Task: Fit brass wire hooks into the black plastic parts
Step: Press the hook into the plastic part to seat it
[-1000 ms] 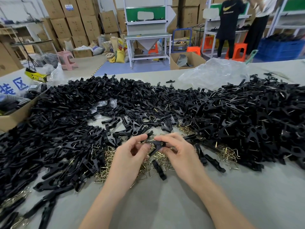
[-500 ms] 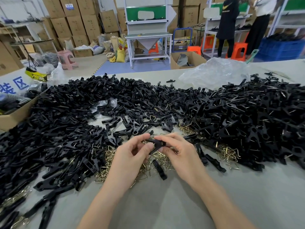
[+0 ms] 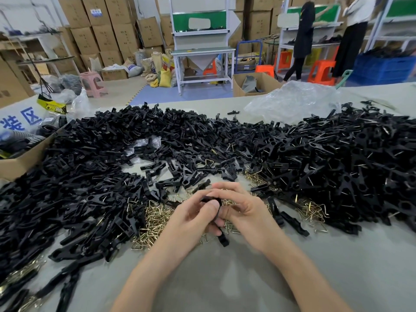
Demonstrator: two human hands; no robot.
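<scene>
Head camera looks down, close over table (image 3: 225,278).

Black parts (image 3: 315,165) and brass hooks (image 3: 155,219) heaped on the tabletop (image 3: 225,284)
Hooks lie loose before the parts; one part (image 3: 209,199) sits pinched between fingers (image 3: 227,191), possibly with a hook.

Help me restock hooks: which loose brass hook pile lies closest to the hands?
The brass hook pile under the left hand and right hand; the other pile lies farther right.

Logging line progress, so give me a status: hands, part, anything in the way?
Left hand and right hand pinch one black part. Hook seating hidden in the grip. Loose brass hooks lie underneath, nothing blocking.
</scene>
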